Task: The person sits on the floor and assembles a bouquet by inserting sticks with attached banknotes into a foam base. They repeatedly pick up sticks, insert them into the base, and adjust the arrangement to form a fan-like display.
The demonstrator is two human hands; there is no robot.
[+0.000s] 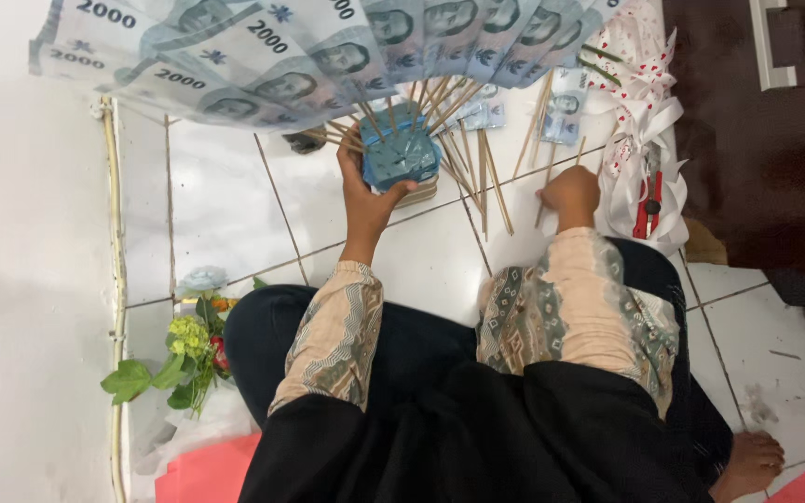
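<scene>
A fan of grey-blue banknotes point(263, 51) on thin wooden sticks rises from a blue wrapped block point(402, 149) standing on the white tiled floor. My left hand point(362, 191) grips the near left side of that block. My right hand point(570, 193) rests on the floor to the right, fingers closed around a loose wooden stick point(544, 207). More loose sticks point(491, 177) lie between the two hands, and further banknotes on sticks point(566, 107) lie just beyond my right hand.
White patterned ribbon point(640, 102) and a red-handled cutter point(647, 207) lie at the right. Artificial flowers and leaves point(188, 349) sit by my left knee, pink paper point(207, 470) below them. A white wall runs along the left; dark furniture point(766, 140) stands right. My bare foot point(752, 463) shows bottom right.
</scene>
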